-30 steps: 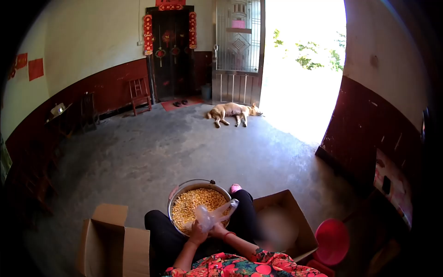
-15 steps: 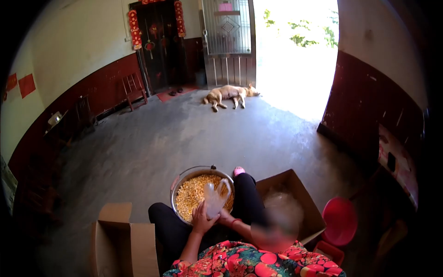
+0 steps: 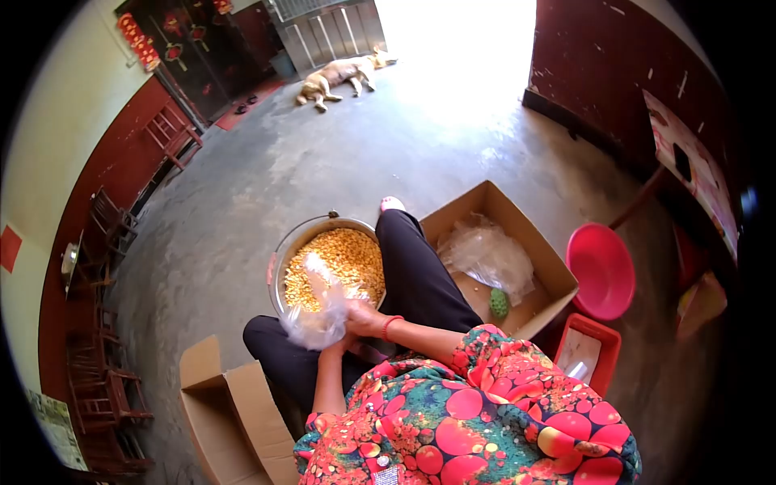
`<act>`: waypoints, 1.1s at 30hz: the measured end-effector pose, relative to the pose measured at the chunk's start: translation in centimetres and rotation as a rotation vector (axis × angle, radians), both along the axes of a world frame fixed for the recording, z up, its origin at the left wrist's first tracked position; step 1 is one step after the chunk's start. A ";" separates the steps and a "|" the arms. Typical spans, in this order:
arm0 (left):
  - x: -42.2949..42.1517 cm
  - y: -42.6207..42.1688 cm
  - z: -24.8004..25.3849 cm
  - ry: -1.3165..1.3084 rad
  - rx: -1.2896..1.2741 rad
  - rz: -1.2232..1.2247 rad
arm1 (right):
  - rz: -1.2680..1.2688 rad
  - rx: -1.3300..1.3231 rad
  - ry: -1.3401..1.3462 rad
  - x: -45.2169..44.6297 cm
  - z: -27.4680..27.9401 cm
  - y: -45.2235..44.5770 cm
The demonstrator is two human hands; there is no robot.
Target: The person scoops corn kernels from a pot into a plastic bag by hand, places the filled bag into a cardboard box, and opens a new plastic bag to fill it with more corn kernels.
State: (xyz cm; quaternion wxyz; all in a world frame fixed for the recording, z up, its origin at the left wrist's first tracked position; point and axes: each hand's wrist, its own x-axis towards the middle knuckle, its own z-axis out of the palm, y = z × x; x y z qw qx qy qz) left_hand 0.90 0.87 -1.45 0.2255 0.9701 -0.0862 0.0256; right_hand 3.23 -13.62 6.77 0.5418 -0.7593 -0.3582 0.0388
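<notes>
Clear, crinkled plastic makes up the thin, see-through bag (image 3: 314,323) that I watch through the head camera, bunched over the near left edge of a round silver metal pot (image 3: 288,252) with a wire handle. Loose yellow-orange kernels (image 3: 352,252) fill much of the pot, which stands against the legs in black trousers (image 3: 420,263). I see the right hand (image 3: 365,318), a thin red bracelet (image 3: 391,326) at its wrist, closed on the bag's right side. The left hand (image 3: 336,347) sits just below, partly hidden by the film, so I cannot tell how its fingers stand. Nor can I make out whether anything lies inside the bag.

I judge the step in hand to be handling the bag itself: working or gathering its film between both hands. By my reading, the next move calls for a firm pinch on that slippery plastic, a clear mouth, and care not to tip the pot.

To the right, an open brown cardboard box (image 3: 462,202) holds a loose heap of clear plastic film (image 3: 489,252) and a bumpy green oval object (image 3: 499,303). Beyond it I see a round, bright pink basin (image 3: 605,271).
</notes>
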 end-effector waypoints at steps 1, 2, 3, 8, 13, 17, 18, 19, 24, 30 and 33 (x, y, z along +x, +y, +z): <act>0.0 -0.1 -0.3 -0.116 0.040 -0.053 | 0.006 0.075 0.021 -0.5 1.5 0.1; -0.3 0.1 -0.5 -0.190 0.067 -0.082 | 0.022 0.105 0.023 -0.6 1.5 0.6; -0.7 0.3 -0.5 -0.224 0.078 -0.094 | 0.040 0.136 0.023 -0.6 1.6 1.1; -1.5 1.2 -0.6 -0.205 0.097 -0.087 | 0.074 -0.227 -0.321 -1.9 3.7 1.7; -1.6 1.6 -1.0 -0.187 0.088 -0.075 | -0.079 -0.247 -0.503 -4.0 5.6 3.6; -1.2 1.7 -1.4 -0.183 0.067 -0.058 | 0.234 -0.081 -0.354 -3.9 6.0 3.1; -0.9 1.8 -1.5 -0.184 0.056 -0.054 | 0.186 0.111 -0.348 -3.9 6.3 2.6; -0.5 1.9 -1.9 -0.185 0.044 -0.047 | 0.191 0.109 -0.350 -3.5 6.8 1.9; 0.7 1.1 0.1 -0.036 -0.573 0.203 | -0.310 0.253 0.020 1.3 3.3 0.8; -0.7 -1.9 6.0 0.005 -1.209 0.470 | -0.371 0.180 0.404 4.2 -4.3 -1.5; -0.8 -1.3 5.9 -0.001 -1.274 0.515 | -0.196 -0.061 0.323 3.0 -3.0 -1.7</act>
